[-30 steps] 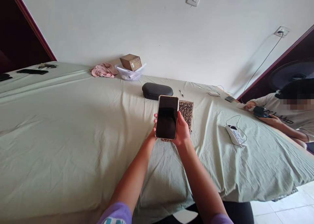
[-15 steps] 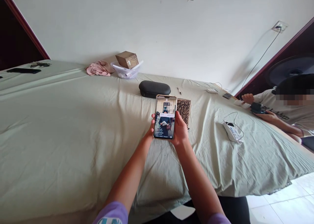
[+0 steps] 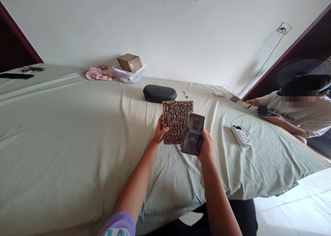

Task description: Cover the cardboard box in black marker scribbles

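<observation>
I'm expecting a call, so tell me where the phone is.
In the head view, right of centre: the phone is in the right hand, covering the lower right of the notebook in the left hand.

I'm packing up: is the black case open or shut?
Shut: the black case has its rounded halves together, with no gap visible.

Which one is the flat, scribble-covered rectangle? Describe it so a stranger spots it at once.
On the wide pale green cloth, find the oblong black case near the middle. Just nearer the viewer, the left hand grips a flat tan rectangle, its lower right corner hidden behind a dark rectangular phone. Dense black looping scribbles set it apart from both plainer neighbours.
</observation>
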Demonstrator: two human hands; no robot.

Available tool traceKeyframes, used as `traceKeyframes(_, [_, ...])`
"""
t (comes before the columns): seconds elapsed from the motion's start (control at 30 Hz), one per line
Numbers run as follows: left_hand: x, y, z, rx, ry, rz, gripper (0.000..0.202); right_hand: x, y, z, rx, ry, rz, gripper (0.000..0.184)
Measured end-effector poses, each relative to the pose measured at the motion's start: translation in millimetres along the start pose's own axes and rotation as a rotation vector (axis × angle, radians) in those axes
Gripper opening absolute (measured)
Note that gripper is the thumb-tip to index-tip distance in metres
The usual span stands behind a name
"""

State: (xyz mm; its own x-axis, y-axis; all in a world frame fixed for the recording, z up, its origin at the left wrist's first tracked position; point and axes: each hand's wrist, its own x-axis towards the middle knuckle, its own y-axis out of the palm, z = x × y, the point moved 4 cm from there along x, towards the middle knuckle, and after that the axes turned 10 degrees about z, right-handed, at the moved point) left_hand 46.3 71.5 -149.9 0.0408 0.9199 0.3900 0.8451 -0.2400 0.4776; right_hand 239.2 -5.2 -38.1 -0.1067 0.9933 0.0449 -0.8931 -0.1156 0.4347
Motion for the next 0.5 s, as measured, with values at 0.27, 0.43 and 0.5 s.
traceKeyframes(0.27, [0.8,4.6,-9.2,-0.002,-0.021,-0.087,0.106,-36.8,-140.0,-15.2,-0.695,0.065,-0.329,0.051])
traceKeyframes(0.43, [0.4,6.2,-19.3,-0.035,-0.021,-0.14,0.105,-19.0,-151.0,-14.6,-0.973,0.102,-0.392,0.048])
traceKeyframes(0.5, [0.9,7.5,-24.5,-0.051,-0.025,-0.148,0.101,-13.3,-146.9,-11.8,-1.104,0.082,-0.36,0.054])
